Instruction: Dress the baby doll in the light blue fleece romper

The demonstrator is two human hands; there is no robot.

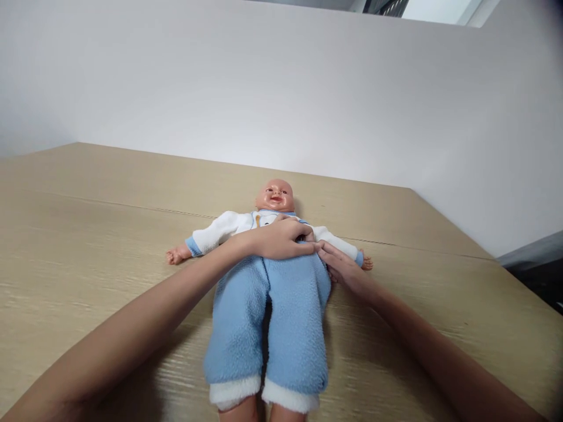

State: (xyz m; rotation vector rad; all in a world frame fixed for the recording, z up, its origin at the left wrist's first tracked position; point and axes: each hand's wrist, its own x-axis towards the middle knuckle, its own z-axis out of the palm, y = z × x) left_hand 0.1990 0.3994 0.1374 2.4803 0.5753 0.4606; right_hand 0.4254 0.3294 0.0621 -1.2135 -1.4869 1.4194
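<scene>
A baby doll (275,192) with a bald head lies on its back, arms spread, its feet toward me. It wears a white fleece top (222,230) with blue cuffs and fluffy blue trousers (294,316) with white hems. Across the doll's belly lies my left hand (284,237), its fingers bent in a pinch at the clothes near the waist. My right hand (343,266) comes in from the right side, with fingers closed together at the edge of the clothes. The fingertips of both hands meet there, and what lies between them is mostly hidden.
The doll rests on a light wooden table (109,234) with a thin seam across it. A pale wall (264,88) stands behind the table's far edge. Something dark (536,272) shows beyond the table at the right.
</scene>
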